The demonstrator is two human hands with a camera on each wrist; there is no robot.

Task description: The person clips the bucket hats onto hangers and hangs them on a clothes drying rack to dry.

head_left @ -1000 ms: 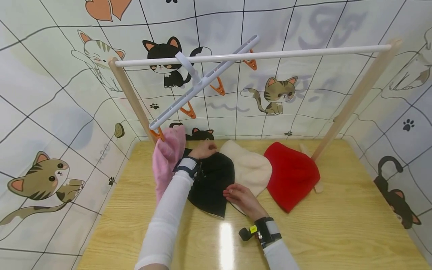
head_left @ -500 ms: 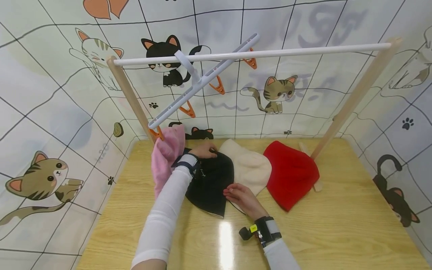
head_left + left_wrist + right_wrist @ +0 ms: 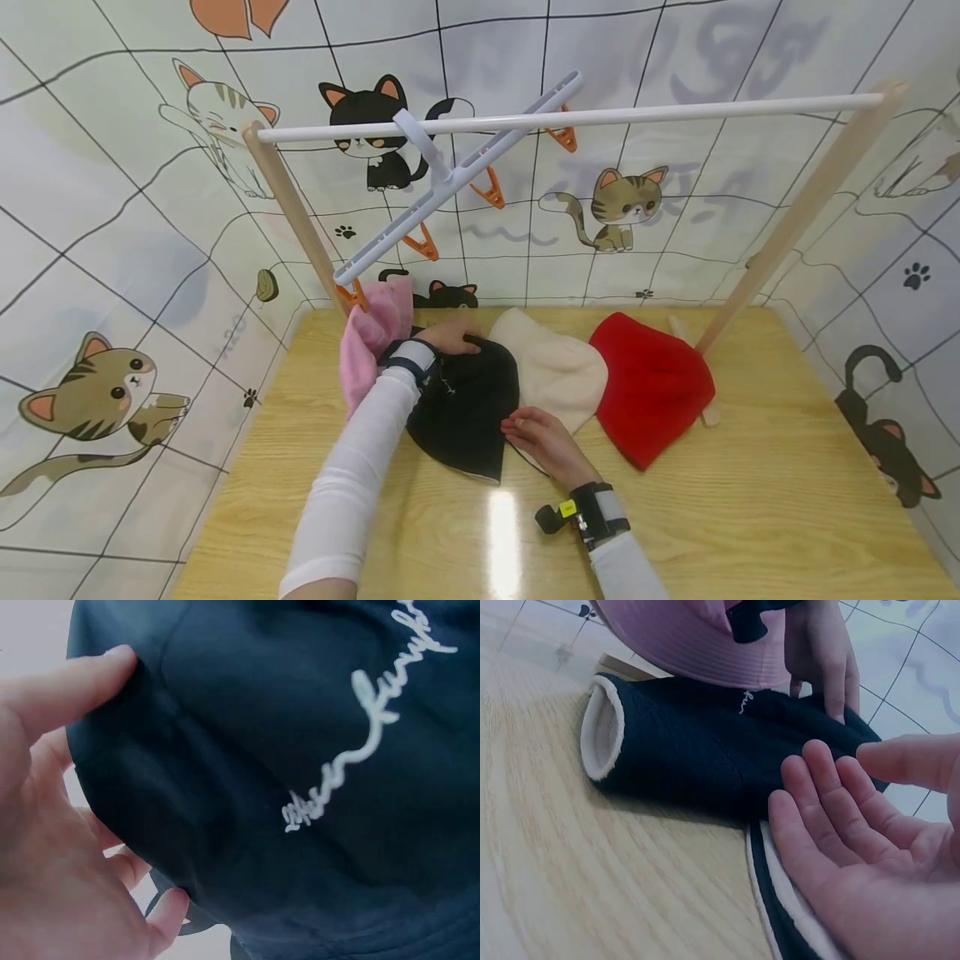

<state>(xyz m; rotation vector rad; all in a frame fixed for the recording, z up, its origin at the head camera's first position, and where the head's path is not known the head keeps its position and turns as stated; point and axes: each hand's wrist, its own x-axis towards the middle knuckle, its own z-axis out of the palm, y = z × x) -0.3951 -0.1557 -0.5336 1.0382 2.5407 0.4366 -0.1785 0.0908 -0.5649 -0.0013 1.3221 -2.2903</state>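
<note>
A black bucket hat [image 3: 468, 408] with white script lettering lies folded flat on the table. My left hand [image 3: 448, 335] grips its far crown edge; in the left wrist view the thumb [image 3: 112, 671] lies on top of the cloth and the other fingers go behind it. By the hat's near right side my right hand [image 3: 551, 446] is held palm up with fingers loosely bent, fingertips right at the fabric and nothing between them. Left of the black hat, a pink bucket hat [image 3: 378, 321] hangs from an orange clip [image 3: 352, 296] on a pale blue hanger [image 3: 442, 190].
The hanger hooks over a white rail [image 3: 637, 115] on wooden posts [image 3: 795, 225]. Several more orange clips hang from it. To the right on the wooden table [image 3: 772, 500] lie a cream hat [image 3: 562, 367] and a red hat [image 3: 652, 392]. A cat-print sheet [image 3: 720, 242] encloses the back and sides.
My left hand has settled onto the black hat's far edge and grips it, and the hat has shifted slightly left. The right hand stays beside the hat.
</note>
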